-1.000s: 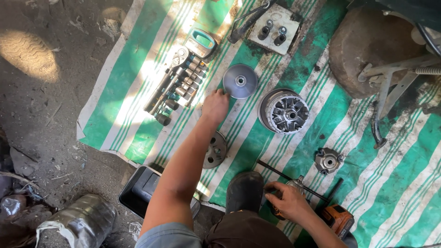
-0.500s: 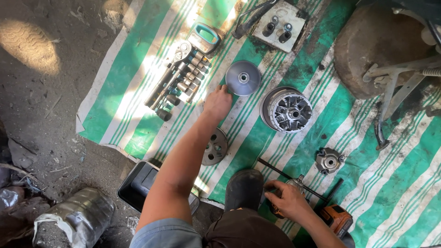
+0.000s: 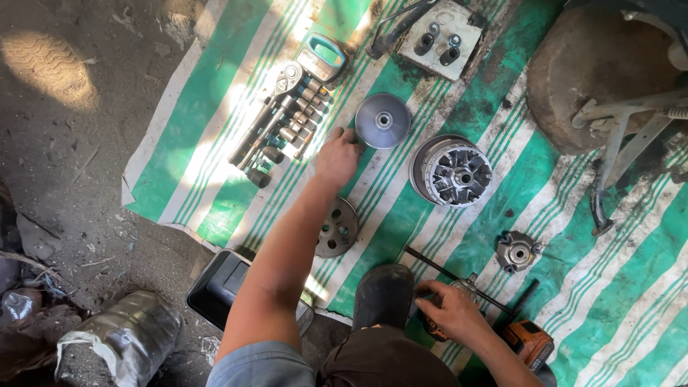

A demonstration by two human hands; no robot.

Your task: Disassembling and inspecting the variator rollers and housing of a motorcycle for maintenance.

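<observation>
While a green-and-white striped tarp (image 3: 545,236) covers the dirt floor, a ribbed clutch drum (image 3: 453,172) lies near its middle. Just left of it rests a grey pulley disc (image 3: 383,120), whose rim the left hand (image 3: 337,158) touches with loosely spread fingers. Lower down, the right hand (image 3: 448,309) wraps closed around an orange power tool (image 3: 527,342) beside a dark shoe (image 3: 383,295).
</observation>
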